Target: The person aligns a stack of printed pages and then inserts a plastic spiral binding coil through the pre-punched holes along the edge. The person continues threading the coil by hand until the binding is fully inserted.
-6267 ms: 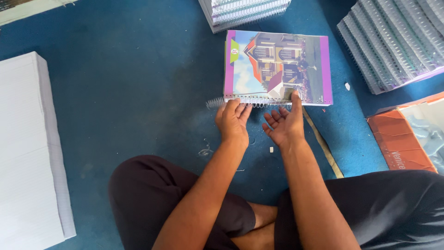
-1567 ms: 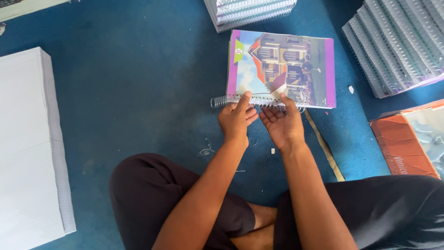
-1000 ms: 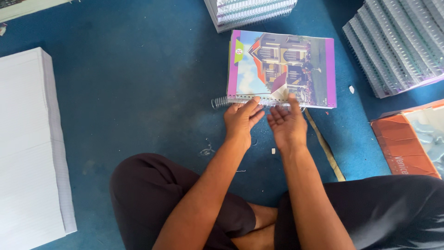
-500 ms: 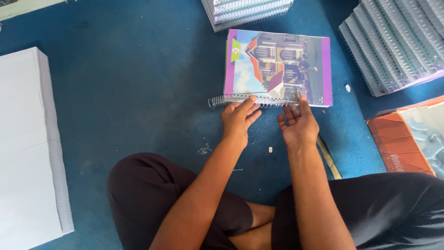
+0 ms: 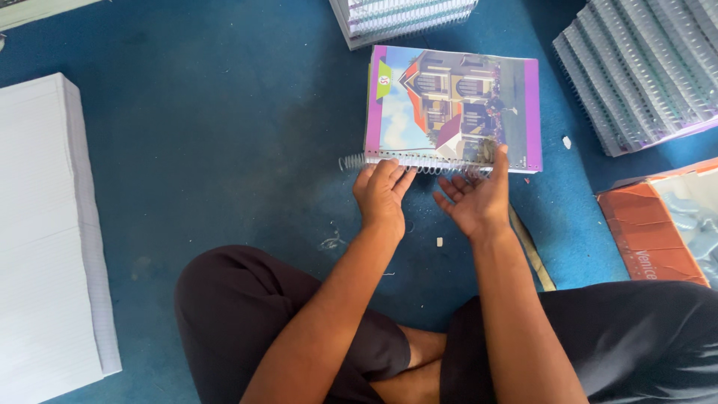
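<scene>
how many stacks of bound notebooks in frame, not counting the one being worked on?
2: one stack at top centre, one fanned stack at top right. Both run off frame; more may be hidden.

Packages and labels in view: one carton, one cover tag.

An orange-red cardboard carton [image 5: 649, 236] sits at the right edge on the blue floor, rectangular, top open, pale plastic-wrapped contents inside, white print on its near side. A small green tag [image 5: 384, 77] with white print sits at the upper-left of the purple-bordered notebook cover [image 5: 452, 105].
</scene>
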### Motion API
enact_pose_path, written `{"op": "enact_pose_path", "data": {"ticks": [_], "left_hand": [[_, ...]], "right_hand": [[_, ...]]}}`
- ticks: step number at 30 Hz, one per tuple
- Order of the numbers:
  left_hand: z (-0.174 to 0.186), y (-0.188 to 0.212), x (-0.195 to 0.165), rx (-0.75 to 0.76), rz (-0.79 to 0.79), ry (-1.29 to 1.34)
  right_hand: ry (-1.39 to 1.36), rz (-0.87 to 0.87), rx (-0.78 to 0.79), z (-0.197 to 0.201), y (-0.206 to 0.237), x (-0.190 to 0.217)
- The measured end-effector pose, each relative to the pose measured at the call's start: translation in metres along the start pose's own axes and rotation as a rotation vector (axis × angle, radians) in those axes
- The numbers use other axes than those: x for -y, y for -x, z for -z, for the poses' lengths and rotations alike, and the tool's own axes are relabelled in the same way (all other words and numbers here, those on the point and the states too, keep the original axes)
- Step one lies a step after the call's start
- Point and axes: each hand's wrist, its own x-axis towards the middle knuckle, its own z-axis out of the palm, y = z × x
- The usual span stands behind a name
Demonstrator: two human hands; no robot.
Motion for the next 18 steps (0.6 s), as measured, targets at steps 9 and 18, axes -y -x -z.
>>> {"op": "enact_pose_path", "data": {"ticks": [9,18], "left_hand": [[-0.003,-0.01,-0.005,-0.184,0.137,-0.336],[0.004,-0.01,0.006,-0.034,0.01,-0.001]], "right_hand": [[-0.344,0.114,0.362,0.011,0.017,-0.004],[-0.086,0.16,0.071,0.015,-0.007,-0.019]]}}
